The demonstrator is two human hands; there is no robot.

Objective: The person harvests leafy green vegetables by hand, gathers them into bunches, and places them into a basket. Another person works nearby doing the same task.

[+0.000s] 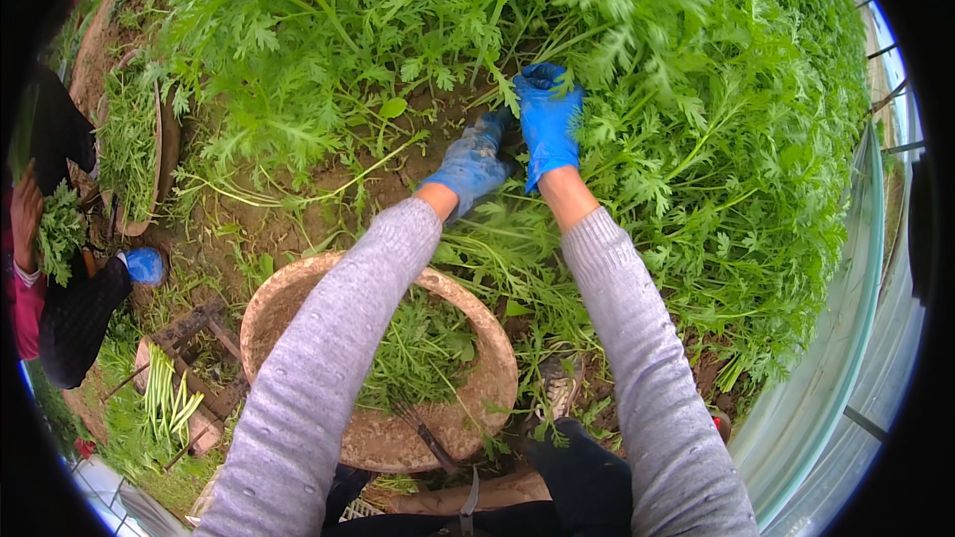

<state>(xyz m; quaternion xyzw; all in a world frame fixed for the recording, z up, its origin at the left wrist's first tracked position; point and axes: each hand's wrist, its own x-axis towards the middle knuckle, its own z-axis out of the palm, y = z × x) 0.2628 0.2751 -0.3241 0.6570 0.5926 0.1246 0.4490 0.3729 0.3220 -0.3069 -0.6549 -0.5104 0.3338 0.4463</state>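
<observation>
Both my hands wear blue gloves and reach into a bed of leafy green plants (716,134) with deeply cut leaves. My right hand (550,115) has its fingers curled around stems near the soil. Just left of it and lower, my left hand (474,164), in a soiled glove, is at the plant bases; its fingertips are partly hidden, so its hold cannot be told. Below my left hand stands a round, mud-stained basin (492,358) with cut greens (421,350) inside. A thin dark-handled tool (436,447) leans in the basin. A blade (470,500) shows near my lap.
At the far left, a person's hand (28,216) holds a bunch of greens (61,231), beside another container (166,156) of cut plants. Pale stems (168,395) lie on a low frame (216,403). Plastic sheeting (813,418) borders the right side. My shoe (559,388) is beside the basin.
</observation>
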